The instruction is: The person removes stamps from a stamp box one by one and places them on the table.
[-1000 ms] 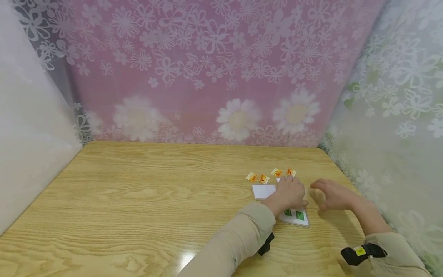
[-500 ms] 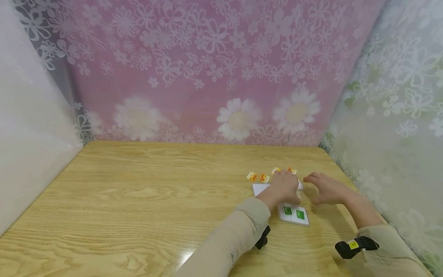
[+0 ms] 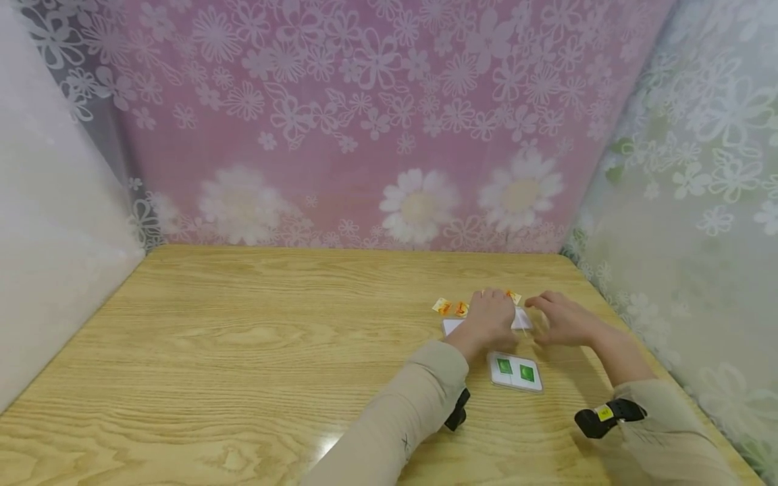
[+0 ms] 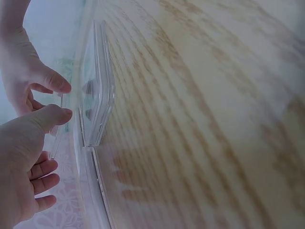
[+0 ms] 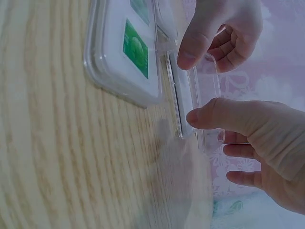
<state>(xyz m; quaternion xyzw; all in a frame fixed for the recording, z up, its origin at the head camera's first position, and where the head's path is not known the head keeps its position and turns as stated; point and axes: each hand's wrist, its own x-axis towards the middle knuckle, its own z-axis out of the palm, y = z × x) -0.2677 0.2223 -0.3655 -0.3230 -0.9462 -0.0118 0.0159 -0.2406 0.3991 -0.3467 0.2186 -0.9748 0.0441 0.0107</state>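
Both hands pinch a thin clear plastic lid between thumb and fingers. My left hand grips one end, and my right hand has the other. Close under it on the table lies a flat clear case with a white insert, partly hidden by the left hand. Nearer me is a second clear case, which shows two green stamp-like squares on white. Another white case peeks out left of the left hand. In the left wrist view the lid stands on edge to the camera.
Small orange-and-cream paper squares lie in a row behind the cases, such as one at left and one at right. A floral pink curtain closes the table's back; a pale curtain borders the right edge.
Both hands have moved away from me, over the rear case, and the right hand has come in closer to the left. The case with green squares has come fully into sight.
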